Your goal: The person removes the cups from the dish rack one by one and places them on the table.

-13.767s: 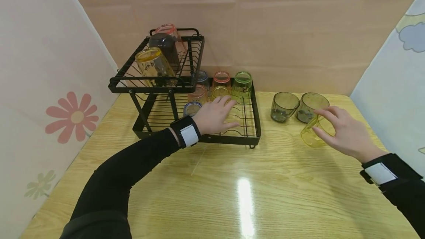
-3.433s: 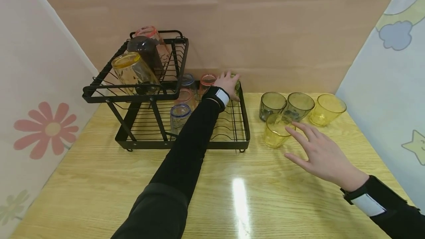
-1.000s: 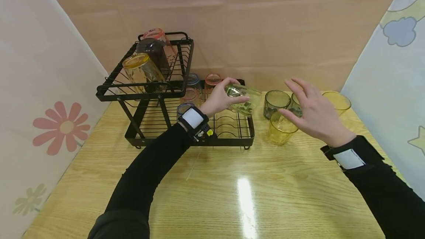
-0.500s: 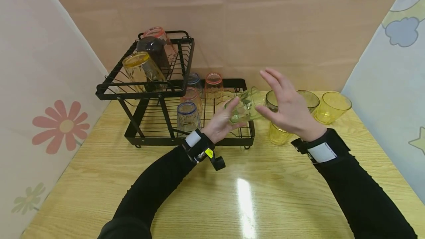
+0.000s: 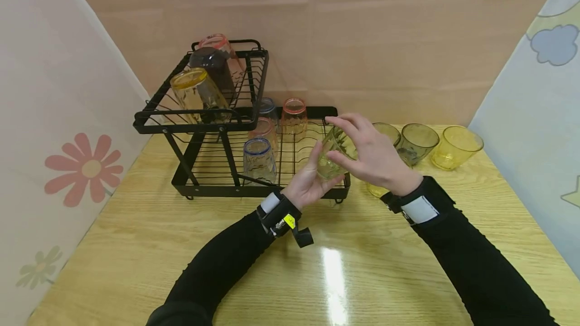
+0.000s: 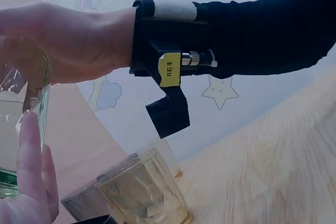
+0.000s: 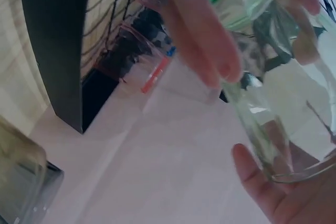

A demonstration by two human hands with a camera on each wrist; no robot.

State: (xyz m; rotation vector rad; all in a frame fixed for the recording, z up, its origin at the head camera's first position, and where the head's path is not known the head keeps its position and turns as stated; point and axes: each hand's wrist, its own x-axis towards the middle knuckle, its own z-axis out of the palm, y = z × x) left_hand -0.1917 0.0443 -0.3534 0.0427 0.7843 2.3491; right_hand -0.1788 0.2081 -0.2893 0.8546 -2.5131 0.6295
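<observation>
A clear green-tinted glass (image 5: 330,161) is held tilted between both hands, above the right end of the black dish rack (image 5: 267,192). From below and the left, my left hand (image 5: 308,185) grips it, thumb along its side and fingers underneath. My right hand (image 5: 373,157) curls over its upper right side with thumb and fingers. In the right wrist view the green glass (image 7: 283,77) has its thick green base at the top, the left fingers (image 7: 202,30) around that end. The left wrist view shows left fingers (image 6: 31,156) on the glass.
On the upper tier stand a yellow glass (image 5: 199,94), a dark glass (image 5: 213,67) and a pink glass (image 5: 235,67). Below are a blue-rimmed glass (image 5: 259,162), a red-rimmed one (image 5: 294,117) and others. Smoky glasses (image 5: 419,142) and a yellow tumbler (image 5: 455,147) stand right; another yellow tumbler (image 5: 376,190) is partly hidden.
My left hand has lifted the green glass from the rack's back right corner and turned it. My right hand has moved left from the tumblers and now holds the glass too.
</observation>
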